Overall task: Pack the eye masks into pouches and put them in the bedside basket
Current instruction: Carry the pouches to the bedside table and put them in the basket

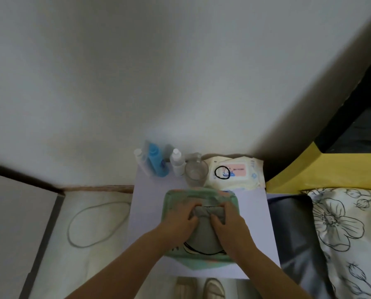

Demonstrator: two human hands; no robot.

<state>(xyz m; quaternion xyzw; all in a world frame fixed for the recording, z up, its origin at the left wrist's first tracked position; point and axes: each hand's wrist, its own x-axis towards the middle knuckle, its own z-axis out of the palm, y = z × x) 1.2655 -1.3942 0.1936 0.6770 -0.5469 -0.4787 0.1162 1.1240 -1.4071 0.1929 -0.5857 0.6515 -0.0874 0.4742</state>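
A green basket (pixel 169 203) sits in the middle of the white bedside table (pixel 255 223). Inside it lies a grey pouch (pixel 203 231), with black elastic straps showing at its near edge. My left hand (pixel 181 216) presses on the pouch's left side, and my right hand (pixel 227 221) grips its right top corner. Both hands are closed around the folded top of the pouch. No eye mask is visible outside the pouch.
At the table's back stand a blue bottle (pixel 156 162), two white bottles (pixel 177 161), a glass (pixel 195 172) and a wipes pack (pixel 236 172) with a black hair tie on it. A bed with a floral pillow (pixel 344 234) lies to the right. Shoes (pixel 213 288) are below.
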